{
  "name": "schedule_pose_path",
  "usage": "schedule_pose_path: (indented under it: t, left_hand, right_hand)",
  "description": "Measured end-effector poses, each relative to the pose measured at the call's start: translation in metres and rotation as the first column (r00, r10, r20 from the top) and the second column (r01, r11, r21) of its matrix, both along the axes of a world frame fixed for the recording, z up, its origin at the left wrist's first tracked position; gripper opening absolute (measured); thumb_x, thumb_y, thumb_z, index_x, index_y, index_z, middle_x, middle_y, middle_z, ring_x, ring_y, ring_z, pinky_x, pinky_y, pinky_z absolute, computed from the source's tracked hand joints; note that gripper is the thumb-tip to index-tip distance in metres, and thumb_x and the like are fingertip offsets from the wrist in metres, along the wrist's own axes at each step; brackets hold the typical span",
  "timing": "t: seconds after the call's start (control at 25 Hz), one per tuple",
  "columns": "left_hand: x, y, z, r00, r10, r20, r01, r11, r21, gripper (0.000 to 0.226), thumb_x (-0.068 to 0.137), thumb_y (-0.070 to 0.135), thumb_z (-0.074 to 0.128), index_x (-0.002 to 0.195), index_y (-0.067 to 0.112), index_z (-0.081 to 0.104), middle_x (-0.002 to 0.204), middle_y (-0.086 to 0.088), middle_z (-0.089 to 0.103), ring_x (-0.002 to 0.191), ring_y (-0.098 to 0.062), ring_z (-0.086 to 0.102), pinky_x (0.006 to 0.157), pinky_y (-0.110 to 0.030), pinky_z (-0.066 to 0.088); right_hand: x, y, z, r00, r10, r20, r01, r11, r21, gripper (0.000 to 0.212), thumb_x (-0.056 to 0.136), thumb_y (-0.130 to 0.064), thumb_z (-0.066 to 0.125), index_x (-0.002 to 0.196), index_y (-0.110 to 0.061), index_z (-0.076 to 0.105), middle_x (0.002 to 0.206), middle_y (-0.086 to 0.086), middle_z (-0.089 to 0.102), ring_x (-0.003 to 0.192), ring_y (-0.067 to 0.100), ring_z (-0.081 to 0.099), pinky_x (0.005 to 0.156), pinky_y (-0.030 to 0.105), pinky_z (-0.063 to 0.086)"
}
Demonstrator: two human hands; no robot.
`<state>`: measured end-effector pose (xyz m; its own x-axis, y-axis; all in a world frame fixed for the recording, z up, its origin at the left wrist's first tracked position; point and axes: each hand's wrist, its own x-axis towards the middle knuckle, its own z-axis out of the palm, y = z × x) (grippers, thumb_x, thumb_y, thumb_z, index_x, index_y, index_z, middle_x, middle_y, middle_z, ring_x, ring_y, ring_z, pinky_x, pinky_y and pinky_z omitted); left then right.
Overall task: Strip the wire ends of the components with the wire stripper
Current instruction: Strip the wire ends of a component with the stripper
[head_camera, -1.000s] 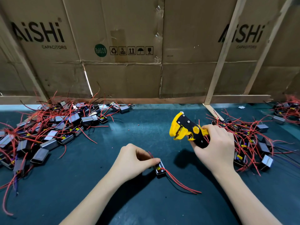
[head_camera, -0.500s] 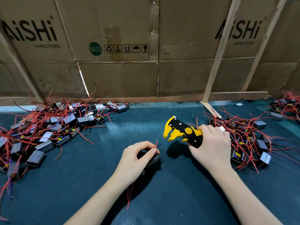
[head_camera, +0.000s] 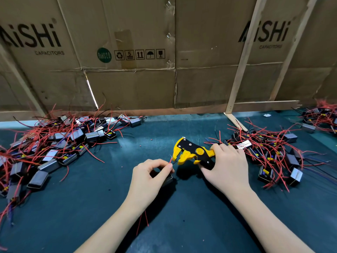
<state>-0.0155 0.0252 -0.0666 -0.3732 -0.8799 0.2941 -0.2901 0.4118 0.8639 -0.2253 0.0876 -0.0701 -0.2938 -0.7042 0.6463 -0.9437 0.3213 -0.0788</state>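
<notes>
Just left of the right hand, which is gripping the yellow wire stripper, the left hand is pinching a component's red wire end at the stripper's open jaws, above the desk.

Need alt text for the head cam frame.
A left hand pinches a red wire up to the yellow wire stripper gripped by the right hand, above a green mat with piles of wired components either side.
</notes>
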Motion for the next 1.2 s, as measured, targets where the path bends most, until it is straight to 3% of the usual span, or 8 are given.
schedule_pose_path:
  t: [0.16, 0.36, 0.52, 0.68, 0.88, 1.04, 1.2]
  left_hand:
    - [-0.001, 0.001, -0.001, 1.0, 0.0, 0.023, 0.0, 1.0, -0.014, 0.02, 0.086, 0.027, 0.071, 0.068, 0.034, 0.074, 0.076, 0.02, 0.067, 0.071, -0.004, 0.06, 0.075, -0.027, 0.046]
    - [-0.001, 0.001, 0.0, 0.999, 0.006, 0.032, -0.006, 1.0, -0.007, 0.021, 0.086, 0.026, 0.071, 0.067, 0.034, 0.074, 0.073, 0.013, 0.068, 0.073, -0.003, 0.059, 0.076, -0.028, 0.046]
    - [0.001, -0.001, -0.001, 0.999, -0.018, 0.038, 0.019, 1.0, -0.017, 0.02, 0.087, 0.028, 0.07, 0.068, 0.034, 0.073, 0.075, 0.016, 0.067, 0.069, 0.0, 0.056, 0.074, -0.025, 0.042]
    - [0.003, -0.004, -0.004, 0.995, -0.061, 0.075, 0.065, 0.997, -0.051, 0.019, 0.088, 0.026, 0.069, 0.07, 0.032, 0.072, 0.075, 0.02, 0.064, 0.072, 0.0, 0.055, 0.069, -0.016, 0.037]
    - [0.003, -0.006, -0.006, 0.963, -0.175, 0.204, 0.2, 0.974, -0.109, 0.018, 0.092, 0.027, 0.06, 0.077, 0.028, 0.07, 0.077, 0.013, 0.065, 0.09, -0.008, 0.056, 0.085, -0.021, 0.039]
    - [0.002, -0.006, -0.004, 0.943, -0.202, 0.265, 0.253, 0.952, -0.173, 0.02, 0.094, 0.026, 0.057, 0.078, 0.028, 0.068, 0.081, 0.019, 0.067, 0.091, -0.01, 0.054, 0.093, -0.019, 0.028]
    - [0.001, -0.006, -0.005, 0.945, -0.201, 0.259, 0.241, 0.961, -0.134, 0.023, 0.095, 0.019, 0.06, 0.076, 0.026, 0.07, 0.079, 0.018, 0.067, 0.091, -0.009, 0.054, 0.095, -0.03, 0.034]
  right_hand:
    - [0.002, 0.0, 0.001, 0.999, 0.005, 0.048, -0.007, 0.999, 0.036, 0.042, 0.065, -0.05, 0.079, 0.078, -0.014, 0.063, 0.073, 0.001, 0.064, 0.076, 0.029, 0.062, 0.071, 0.038, 0.04]
    - [0.001, 0.001, 0.004, 1.0, -0.007, 0.017, 0.006, 0.996, 0.085, 0.043, 0.066, -0.054, 0.075, 0.065, -0.018, 0.053, 0.064, 0.001, 0.061, 0.066, 0.029, 0.061, 0.064, 0.034, 0.034]
    - [0.0, 0.001, 0.005, 0.993, -0.121, 0.003, 0.118, 0.975, 0.186, 0.044, 0.074, -0.064, 0.062, 0.067, -0.024, 0.046, 0.072, -0.002, 0.065, 0.074, 0.026, 0.064, 0.057, 0.029, 0.027]
    - [-0.002, 0.0, 0.002, 0.997, -0.037, -0.062, 0.041, 0.996, 0.075, 0.043, 0.06, -0.048, 0.082, 0.078, -0.012, 0.064, 0.074, 0.006, 0.065, 0.074, 0.031, 0.063, 0.068, 0.036, 0.041]
    - [-0.008, -0.001, -0.001, 0.994, -0.098, -0.057, 0.099, 0.995, 0.014, 0.049, 0.06, -0.051, 0.083, 0.08, -0.01, 0.063, 0.076, 0.006, 0.063, 0.075, 0.031, 0.061, 0.071, 0.038, 0.04]
    - [-0.004, -0.002, -0.003, 0.996, -0.018, -0.09, 0.02, 1.0, 0.018, 0.048, 0.059, -0.049, 0.083, 0.08, -0.01, 0.063, 0.075, 0.006, 0.063, 0.074, 0.031, 0.06, 0.071, 0.039, 0.041]
    - [-0.002, -0.002, -0.002, 0.989, 0.044, -0.14, -0.039, 0.999, 0.037, 0.046, 0.06, -0.049, 0.08, 0.078, -0.01, 0.063, 0.074, 0.005, 0.062, 0.073, 0.03, 0.059, 0.07, 0.039, 0.042]
